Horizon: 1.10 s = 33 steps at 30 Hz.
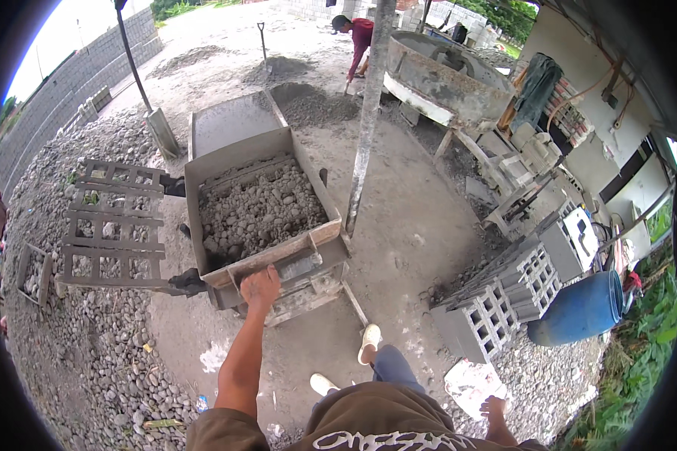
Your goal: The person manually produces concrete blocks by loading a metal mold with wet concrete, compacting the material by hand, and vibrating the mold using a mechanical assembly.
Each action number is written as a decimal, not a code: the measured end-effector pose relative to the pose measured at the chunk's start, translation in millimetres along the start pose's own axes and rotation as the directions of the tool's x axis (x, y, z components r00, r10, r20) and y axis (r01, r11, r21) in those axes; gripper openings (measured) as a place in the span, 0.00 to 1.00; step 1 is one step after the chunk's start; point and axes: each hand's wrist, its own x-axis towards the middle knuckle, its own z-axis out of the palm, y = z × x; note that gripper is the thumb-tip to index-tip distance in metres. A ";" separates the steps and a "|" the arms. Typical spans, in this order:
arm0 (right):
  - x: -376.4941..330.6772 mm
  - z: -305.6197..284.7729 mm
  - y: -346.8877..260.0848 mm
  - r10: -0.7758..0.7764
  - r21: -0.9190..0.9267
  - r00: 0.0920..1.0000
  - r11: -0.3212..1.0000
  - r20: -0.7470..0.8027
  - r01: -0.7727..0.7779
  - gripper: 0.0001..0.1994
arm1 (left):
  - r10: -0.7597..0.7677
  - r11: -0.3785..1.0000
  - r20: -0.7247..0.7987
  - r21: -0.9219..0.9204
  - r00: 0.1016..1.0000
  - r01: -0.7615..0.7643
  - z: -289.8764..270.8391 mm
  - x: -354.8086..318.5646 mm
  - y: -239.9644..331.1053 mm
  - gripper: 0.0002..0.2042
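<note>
My left hand (261, 287) is closed round the near edge of a wooden box, at a handle-like bar on its front. The wooden box (282, 250) is a shallow tray with raised sides, standing on a low frame. Inside it lie many grey stones (267, 201) and coarse gravel. Down at my right side hangs my right hand (494, 407), its fingers loosely apart with nothing in them. Below that hand, a crumpled white sack (470, 383) lies on the ground.
A metal post (368, 120) rises just right of the box. Left stands a pallet-like slatted rack (113, 225) over stones. Right are stacked hollow blocks (496, 312), a blue barrel (579, 310) and a large round mixer pan (447, 79). Another person (356, 41) bends by a sand heap (308, 105).
</note>
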 end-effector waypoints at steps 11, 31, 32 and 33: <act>-124.7 79.6 140.1 -0.033 -0.530 0.989 0.841 0.147 0.107 0.16 | 0.110 0.994 -0.053 0.001 0.993 -0.110 1.5 -4.6 6.6 0.25; -137.9 147.6 -80.3 -0.321 -0.422 0.863 0.771 0.390 0.478 0.18 | 0.052 0.999 0.097 -0.002 0.994 -0.052 -16.3 -1.7 -5.6 0.28; -140.4 136.5 -55.5 -0.331 -0.382 0.859 0.791 0.390 0.478 0.18 | 0.048 0.999 0.095 0.000 0.994 -0.049 -16.8 0.7 -1.3 0.28; -145.3 126.1 -26.0 -0.329 -0.349 0.860 0.811 0.390 0.469 0.18 | 0.055 0.998 0.064 -0.009 0.996 -0.054 -18.8 0.3 -4.0 0.28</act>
